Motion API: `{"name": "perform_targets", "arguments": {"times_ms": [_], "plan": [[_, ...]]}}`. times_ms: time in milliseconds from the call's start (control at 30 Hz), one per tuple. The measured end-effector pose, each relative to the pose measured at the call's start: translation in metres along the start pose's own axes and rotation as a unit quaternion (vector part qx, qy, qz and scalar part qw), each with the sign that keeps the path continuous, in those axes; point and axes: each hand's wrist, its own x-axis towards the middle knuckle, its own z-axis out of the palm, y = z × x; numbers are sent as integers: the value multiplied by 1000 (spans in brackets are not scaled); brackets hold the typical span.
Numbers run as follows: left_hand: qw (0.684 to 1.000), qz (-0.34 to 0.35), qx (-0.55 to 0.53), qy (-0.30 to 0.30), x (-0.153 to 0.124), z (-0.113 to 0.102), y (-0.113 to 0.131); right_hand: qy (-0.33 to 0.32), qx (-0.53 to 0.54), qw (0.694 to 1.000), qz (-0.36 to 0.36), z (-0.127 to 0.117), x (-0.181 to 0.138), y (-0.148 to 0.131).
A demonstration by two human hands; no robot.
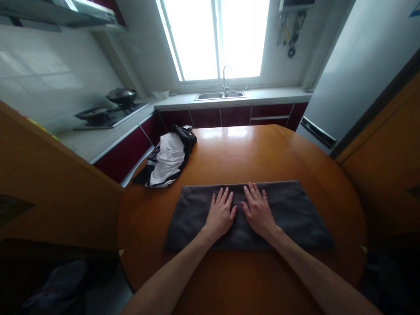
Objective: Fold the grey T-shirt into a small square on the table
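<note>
Both hands are lying flat on the towel [249,212], palms down, side by side at its middle. Left hand [220,215] and right hand [259,212] are nearly touching at the thumbs. Fingers [226,196] are spreading slightly and pressing on the cloth, gripping nothing.

The towel is dark grey, lying as one long band across the near part of the desk [256,148], its long edges running left-right. Its far edge is sitting just past the fingertips; its near edge is under the wrists. The ends are reaching well out to either side of the fingers.

Beyond the left fingers, up and to the left, a black-and-white garment [169,159] is lying bunched near the desk edge, well apart from the towel.

My read: this looks like smoothing a folded towel. To do it well:
- keep palms flat and pressure even
- sweep outward from the middle toward both ends, so creases are pushed out rather than trapped
- keep the far edge straight; check the corners are lining up, since the left end looks slightly skewed
- avoid dragging the whole towel over the glossy desk top
</note>
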Motion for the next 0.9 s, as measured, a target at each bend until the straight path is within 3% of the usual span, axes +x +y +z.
{"name": "perform_targets", "arguments": {"times_ms": [133,333,500,600,767,900], "plan": [[1000,0,-4,-5,0,1,0,-56,0,998,-2,5,-3,-2],[1000,-24,-18,-8,0,-19,-3,-60,0,998,-2,7,-2,-1],[995,-99,20,-25,-6,-50,-47,-62,5,998,4,4,-3,-2],[989,-139,47,-31,-13,-49,-77,-61,9,998,3,4,-3,-3],[986,-158,29,31,-22,-34,-96,-56,18,998,3,6,-3,-1],[976,-198,-3,93,-28,-46,-109,-51,28,998,1,8,-3,0]]}}
